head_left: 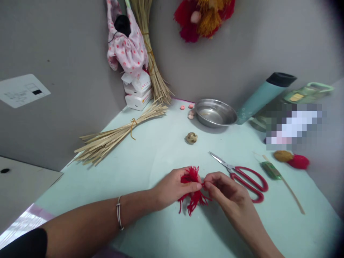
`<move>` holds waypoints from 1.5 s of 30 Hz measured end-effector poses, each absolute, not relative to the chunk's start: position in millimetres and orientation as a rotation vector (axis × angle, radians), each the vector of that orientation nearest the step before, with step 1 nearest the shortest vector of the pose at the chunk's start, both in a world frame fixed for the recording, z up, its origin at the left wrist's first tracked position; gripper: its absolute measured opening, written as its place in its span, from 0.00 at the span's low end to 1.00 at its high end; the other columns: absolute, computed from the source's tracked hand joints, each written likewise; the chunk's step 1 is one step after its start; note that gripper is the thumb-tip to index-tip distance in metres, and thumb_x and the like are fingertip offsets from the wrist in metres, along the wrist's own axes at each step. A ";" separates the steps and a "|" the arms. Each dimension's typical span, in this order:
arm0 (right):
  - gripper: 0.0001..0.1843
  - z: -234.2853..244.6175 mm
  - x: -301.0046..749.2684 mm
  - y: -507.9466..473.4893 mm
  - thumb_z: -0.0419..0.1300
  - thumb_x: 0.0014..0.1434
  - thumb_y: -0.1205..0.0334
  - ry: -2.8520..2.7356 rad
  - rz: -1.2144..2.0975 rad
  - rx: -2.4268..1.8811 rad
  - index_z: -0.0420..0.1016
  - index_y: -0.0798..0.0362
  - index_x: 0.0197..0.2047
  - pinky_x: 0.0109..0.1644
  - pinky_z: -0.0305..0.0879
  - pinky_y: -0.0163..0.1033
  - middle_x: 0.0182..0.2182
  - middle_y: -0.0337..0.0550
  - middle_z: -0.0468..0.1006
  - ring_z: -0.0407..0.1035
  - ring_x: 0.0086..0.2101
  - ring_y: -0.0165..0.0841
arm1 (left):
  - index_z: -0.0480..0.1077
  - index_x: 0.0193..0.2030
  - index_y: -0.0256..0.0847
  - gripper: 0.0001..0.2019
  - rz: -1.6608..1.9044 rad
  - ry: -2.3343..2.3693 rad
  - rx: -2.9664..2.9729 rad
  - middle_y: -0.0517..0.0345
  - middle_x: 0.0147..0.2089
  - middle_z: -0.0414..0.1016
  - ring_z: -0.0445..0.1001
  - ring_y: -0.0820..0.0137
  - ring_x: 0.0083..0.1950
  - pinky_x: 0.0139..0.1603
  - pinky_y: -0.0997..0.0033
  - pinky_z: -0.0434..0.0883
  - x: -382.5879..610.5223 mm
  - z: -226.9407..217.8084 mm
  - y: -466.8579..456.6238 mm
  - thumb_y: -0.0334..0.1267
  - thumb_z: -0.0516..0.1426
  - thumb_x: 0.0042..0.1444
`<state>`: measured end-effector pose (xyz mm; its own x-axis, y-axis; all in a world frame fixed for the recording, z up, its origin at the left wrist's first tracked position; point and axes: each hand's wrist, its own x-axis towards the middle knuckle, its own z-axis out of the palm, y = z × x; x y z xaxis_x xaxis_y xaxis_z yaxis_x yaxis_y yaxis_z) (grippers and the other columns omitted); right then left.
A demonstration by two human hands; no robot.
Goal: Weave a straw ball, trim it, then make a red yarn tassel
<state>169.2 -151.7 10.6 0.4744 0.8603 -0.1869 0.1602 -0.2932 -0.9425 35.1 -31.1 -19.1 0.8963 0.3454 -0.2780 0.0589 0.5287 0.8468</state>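
A red yarn tassel (195,203) with loose, frayed strands is pinched in my left hand (173,188), thumb lying across it. My right hand (232,199) is closed, its thumb and forefinger pinching the red yarn right beside the left thumb tip. Its other fingers curl loosely into the palm. Just behind the right hand lie scissors (233,171) with red handles, blades pointing up and left. A small brownish, knobbly ball (191,138) sits on the table beyond both hands.
A straw bundle (120,136) lies at left; another bundle (154,68) leans on the wall. Behind stand a metal bowl (215,114), a teal tumbler (264,95) and white boxes (139,94). Right are a green thread winder (271,170), mustard yarn (283,156) and red yarn (299,162).
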 end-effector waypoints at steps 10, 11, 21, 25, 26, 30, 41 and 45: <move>0.15 5.7 167.9 -150.0 0.62 0.59 0.48 -0.909 1.268 -1.620 0.71 0.52 0.31 0.30 0.54 0.35 0.24 0.35 0.66 0.57 0.27 0.29 | 0.67 0.34 0.38 0.10 0.192 0.441 0.813 0.62 0.28 0.71 0.71 0.76 0.28 0.32 0.76 0.68 36.7 -14.9 -25.9 0.40 0.63 0.53; 0.16 6.8 167.6 -150.2 0.61 0.60 0.48 -0.948 1.289 -1.636 0.70 0.52 0.30 0.30 0.52 0.35 0.24 0.34 0.64 0.56 0.27 0.29 | 0.67 0.34 0.39 0.11 0.199 0.445 0.790 0.62 0.28 0.70 0.72 0.75 0.28 0.33 0.75 0.69 36.8 -14.6 -25.5 0.40 0.63 0.53; 0.20 8.1 177.1 -152.6 0.48 0.67 0.44 -1.175 0.998 -1.790 0.62 0.50 0.31 0.33 0.54 0.37 0.28 0.36 0.62 0.57 0.30 0.32 | 0.68 0.36 0.38 0.12 0.168 0.387 1.040 0.63 0.30 0.68 0.65 0.79 0.29 0.34 0.76 0.64 34.3 -17.1 -31.8 0.41 0.65 0.51; 0.24 12.0 173.4 -147.8 0.53 0.65 0.44 -1.088 1.136 -1.744 0.57 0.50 0.24 0.30 0.50 0.36 0.24 0.33 0.56 0.51 0.27 0.30 | 0.68 0.36 0.39 0.13 0.186 0.414 1.042 0.63 0.29 0.67 0.64 0.78 0.28 0.32 0.76 0.62 34.5 -17.2 -31.4 0.44 0.64 0.52; 0.23 12.4 173.4 -147.4 0.53 0.65 0.44 -1.055 1.122 -1.743 0.61 0.51 0.25 0.31 0.51 0.36 0.24 0.33 0.58 0.52 0.27 0.30 | 0.67 0.36 0.39 0.14 0.181 0.425 1.045 0.64 0.28 0.66 0.63 0.78 0.27 0.30 0.76 0.60 34.5 -16.9 -30.9 0.45 0.64 0.53; 0.17 10.4 175.3 -148.4 0.59 0.62 0.47 -0.935 1.085 -1.725 0.71 0.51 0.31 0.33 0.55 0.35 0.25 0.35 0.68 0.59 0.28 0.30 | 0.66 0.36 0.39 0.12 0.153 0.446 1.077 0.66 0.25 0.65 0.59 0.79 0.23 0.25 0.77 0.55 34.7 -15.2 -29.5 0.45 0.62 0.54; 0.11 2.5 172.7 -149.8 0.66 0.55 0.54 -0.848 1.137 -1.701 0.73 0.52 0.31 0.33 0.56 0.35 0.25 0.35 0.71 0.60 0.29 0.30 | 0.67 0.34 0.38 0.05 0.121 0.462 1.166 0.64 0.26 0.67 0.62 0.78 0.26 0.28 0.76 0.60 33.4 -12.7 -30.4 0.34 0.58 0.52; 0.11 5.9 166.4 -150.0 0.64 0.56 0.54 -0.848 1.107 -1.685 0.70 0.51 0.30 0.32 0.56 0.35 0.24 0.35 0.69 0.59 0.27 0.31 | 0.67 0.31 0.38 0.03 0.118 0.461 1.122 0.64 0.25 0.64 0.61 0.79 0.25 0.27 0.76 0.57 34.7 -12.3 -30.1 0.33 0.57 0.50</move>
<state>166.4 -150.0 5.9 0.3585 0.8844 -0.2990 0.0589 -0.3411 -0.9382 34.7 -30.1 -12.3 0.9002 0.3188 -0.2967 0.1372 0.4389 0.8880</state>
